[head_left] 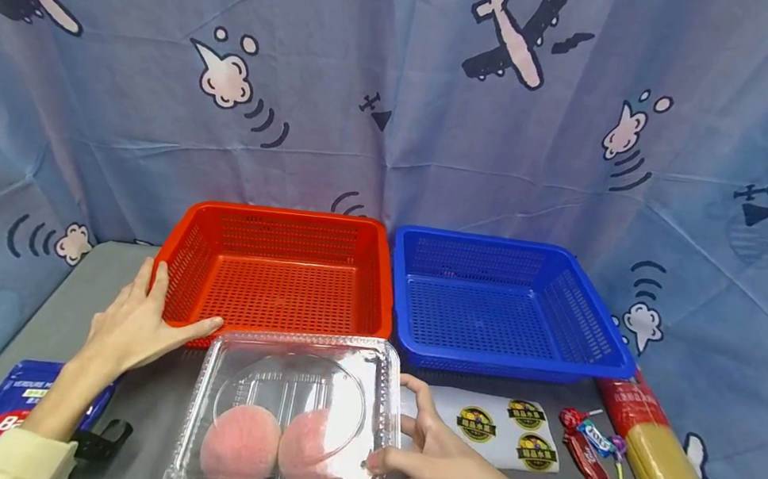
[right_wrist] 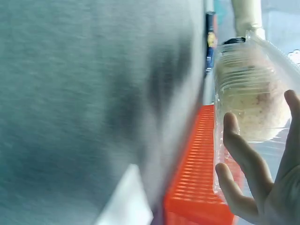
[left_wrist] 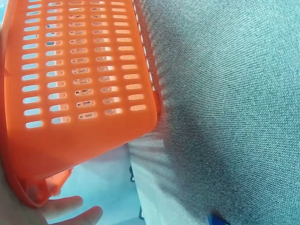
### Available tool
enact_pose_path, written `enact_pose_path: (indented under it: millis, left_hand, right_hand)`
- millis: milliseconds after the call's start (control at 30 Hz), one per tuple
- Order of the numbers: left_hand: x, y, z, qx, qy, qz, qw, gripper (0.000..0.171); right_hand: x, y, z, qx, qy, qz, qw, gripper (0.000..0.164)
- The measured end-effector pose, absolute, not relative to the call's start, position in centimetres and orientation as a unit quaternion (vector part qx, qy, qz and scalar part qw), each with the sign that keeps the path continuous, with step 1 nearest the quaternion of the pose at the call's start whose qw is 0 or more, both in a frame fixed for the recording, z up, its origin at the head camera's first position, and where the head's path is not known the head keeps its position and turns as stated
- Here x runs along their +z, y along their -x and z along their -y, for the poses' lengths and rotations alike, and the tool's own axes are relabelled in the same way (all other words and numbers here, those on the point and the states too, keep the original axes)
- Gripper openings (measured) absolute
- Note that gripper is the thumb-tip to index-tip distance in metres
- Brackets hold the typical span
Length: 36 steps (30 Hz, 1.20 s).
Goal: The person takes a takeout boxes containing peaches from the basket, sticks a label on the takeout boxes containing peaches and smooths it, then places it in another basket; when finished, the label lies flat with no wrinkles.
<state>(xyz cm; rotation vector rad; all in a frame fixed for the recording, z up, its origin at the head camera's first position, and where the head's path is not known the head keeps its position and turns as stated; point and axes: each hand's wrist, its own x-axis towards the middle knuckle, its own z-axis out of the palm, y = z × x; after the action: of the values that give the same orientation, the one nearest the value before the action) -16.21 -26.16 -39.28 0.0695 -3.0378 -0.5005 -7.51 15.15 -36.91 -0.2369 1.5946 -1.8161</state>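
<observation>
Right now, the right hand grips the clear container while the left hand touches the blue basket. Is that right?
The colour is wrong: the head view shows the left hand touching the red basket. The right hand grips the clear container.

Clear plastic box of round pink fruits held up before a red basket.

The right hand (head_left: 439,462) grips the right side of the box (head_left: 298,377), thumb on top and fingers beneath; its see-through lid is down, and two fruits (head_left: 239,445) sit side by side in the near half. The left hand (head_left: 136,325) touches the near left corner of the red basket (head_left: 281,283), which stands upright, its walls slotted.
</observation>
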Motion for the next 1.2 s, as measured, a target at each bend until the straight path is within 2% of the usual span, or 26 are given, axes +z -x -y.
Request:
enact_pose_path:
  millis: [300, 767, 1200]
  left_hand:
    - [-39.2, 16.2, 26.1, -0.166, -0.028, 0.986, 0.009, 0.133]
    - [-39.2, 16.0, 26.0, -0.169, -0.026, 0.985, 0.022, 0.132]
    - [-39.5, 15.3, 25.5, -0.2, 0.021, 0.97, 0.139, 0.121]
  right_hand:
    - [-39.6, 8.1, -14.4, -0.675, 0.058, -0.648, 0.346, 0.09]
    - [-41.0, 9.4, -13.9, -0.626, 0.028, -0.697, 0.349, 0.083]
    - [-41.0, 9.4, -14.6, -0.628, 0.037, -0.688, 0.361, 0.086]
